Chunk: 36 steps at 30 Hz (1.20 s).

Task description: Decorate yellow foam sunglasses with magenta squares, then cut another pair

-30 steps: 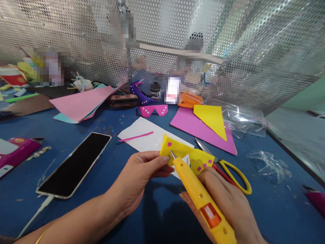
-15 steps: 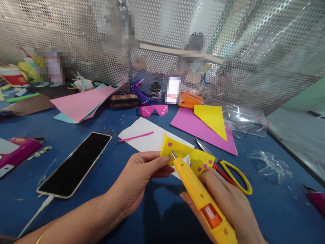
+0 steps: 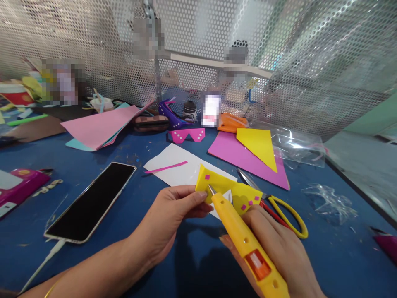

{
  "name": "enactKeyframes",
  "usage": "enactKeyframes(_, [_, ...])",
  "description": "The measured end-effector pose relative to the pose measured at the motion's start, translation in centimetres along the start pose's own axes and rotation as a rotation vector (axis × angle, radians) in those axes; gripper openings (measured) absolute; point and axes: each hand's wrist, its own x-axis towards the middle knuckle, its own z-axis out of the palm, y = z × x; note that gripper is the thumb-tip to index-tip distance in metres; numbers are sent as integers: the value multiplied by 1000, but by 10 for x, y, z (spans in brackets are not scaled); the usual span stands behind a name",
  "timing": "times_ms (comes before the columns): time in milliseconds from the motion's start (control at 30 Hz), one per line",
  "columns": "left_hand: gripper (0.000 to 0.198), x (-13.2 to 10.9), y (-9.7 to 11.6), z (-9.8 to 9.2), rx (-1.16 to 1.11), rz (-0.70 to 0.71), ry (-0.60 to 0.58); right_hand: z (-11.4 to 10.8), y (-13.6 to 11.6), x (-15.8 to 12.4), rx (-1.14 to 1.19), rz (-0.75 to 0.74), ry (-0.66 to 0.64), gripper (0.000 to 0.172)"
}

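Observation:
Between thumb and fingers, my left hand (image 3: 182,203) pinches the left end of a yellow paper glasses cutout (image 3: 221,179). Small pink squares sit on both ends of this cutout. My right hand (image 3: 273,236) is wrapped around a yellow hot glue gun (image 3: 238,227), its metal tip at the cutout's left part, near my left thumb. Whether the tip touches the paper I cannot tell. Under the cutout lies a white sheet (image 3: 173,157) with a thin pink strip (image 3: 167,167) on it. Scissors (image 3: 287,215) with red and yellow handles rest just behind my right hand.
Pink paper glasses (image 3: 187,135) with white squares stand farther back. A black-screened phone (image 3: 93,203) on a cable lies at left, near pink sheets (image 3: 99,124). Purple foam (image 3: 248,159), a yellow sheet (image 3: 260,145) and clear plastic (image 3: 330,200) are at right. Perforated metal mesh (image 3: 198,37) closes the back.
Almost nothing differs. Both hands, the glue gun and the yellow cutout keep the same places, with only a very slight shift of the view.

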Motion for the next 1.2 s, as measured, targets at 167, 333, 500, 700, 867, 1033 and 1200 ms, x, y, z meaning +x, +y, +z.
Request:
enactKeyframes(167, [21, 0, 1, 0, 13, -2, 5, -1, 0, 0, -19, -14, -2, 24])
enactKeyframes(333, [21, -2, 1, 1, 13, -2, 11, -1, 0, 1, -40, -28, -1, 24])
enactKeyframes(500, [20, -2, 0, 1, 12, 2, 5, -2, -1, 2, -6, -16, -3, 24])
enactKeyframes(700, [21, -1, 1, 1, 13, 4, -3, -2, 0, 2, -8, -11, -2, 24])
enactKeyframes(867, [23, -1, 0, 1, 17, 4, -3, -2, -1, 2, -19, -20, -6, 23])
enactKeyframes(1033, [23, -2, 1, 1, 28, -4, 11, -2, -1, 3, -21, -9, 8, 25])
enactKeyframes(1200, [22, -1, 1, 1, 16, 2, 1, -2, 0, 1, -23, -12, -1, 26])
